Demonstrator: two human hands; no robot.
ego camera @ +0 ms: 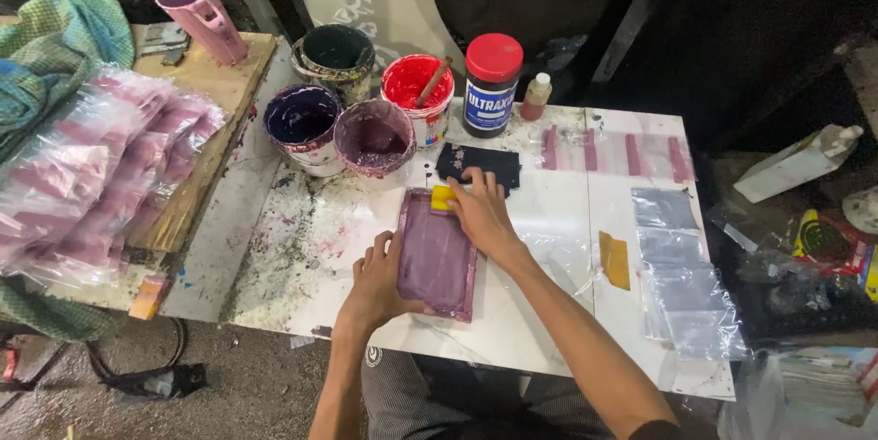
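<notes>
Purple-stained rectangular printing frame [437, 255] flat on the white ink-spattered worktable [540, 312], near its front middle. Left hand [377, 280] clamped on the frame's left edge: thumb over the lower rim, fingers curled along the outer side, palm down. Right hand [480, 211] at the frame's upper right corner, fingers bent and closed on a small yellow squeegee block [444, 198], pressed against the top of the purple mesh.

Dark cloth with pale spots [478, 164] just beyond the frame, touching the right fingertips or nearly so; contact not determinable.

Behind the frame, clustered pots: purple-smeared bucket of mauve ink [374, 136], white bucket of dark violet ink [303, 122], dark green-black pot [335, 54], red ink tub [416, 88] with a stick standing in it. Black jar with red lid [492, 83] beside the red tub; small brown bottle with pale cap [535, 97] just right of it.

Right half of table: strip of clear film with pink bars [613, 152] along the far edge, stack of clear plastic pouches [681, 284] near the right edge, amber tape scrap [615, 259] between frame and pouches.

Left: heap of clear bags with pink print [91, 170] on a wooden board [215, 83], pink cylinder [203, 15] upright at the far end, green checked cloth [59, 42] behind the heap.
</notes>
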